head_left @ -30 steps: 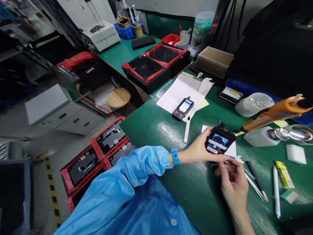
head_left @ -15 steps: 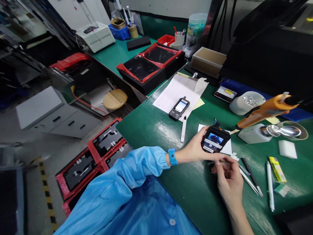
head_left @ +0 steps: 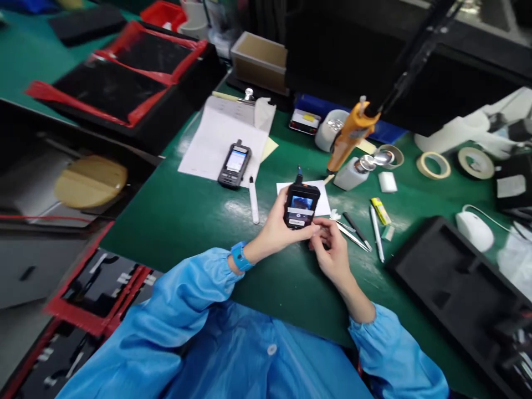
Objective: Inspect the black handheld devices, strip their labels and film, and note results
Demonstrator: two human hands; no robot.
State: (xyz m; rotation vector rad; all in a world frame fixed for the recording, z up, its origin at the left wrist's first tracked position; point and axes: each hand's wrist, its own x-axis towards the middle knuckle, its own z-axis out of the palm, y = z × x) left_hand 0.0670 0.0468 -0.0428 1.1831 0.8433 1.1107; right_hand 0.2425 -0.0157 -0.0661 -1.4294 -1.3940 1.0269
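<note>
Head view: we look from our own head, forward and steeply down over the green bench (head_left: 187,216).
Nearness: close; the handset (head_left: 302,205) in our left hand (head_left: 276,227) sits mid-frame.

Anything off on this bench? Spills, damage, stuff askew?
Nothing stands out: left hand holds the handheld device, screen lit; right hand touches its lower edge. The tweezers lie loose beside it; the second device sits flat on the paper. No spill or visible damage.
</note>
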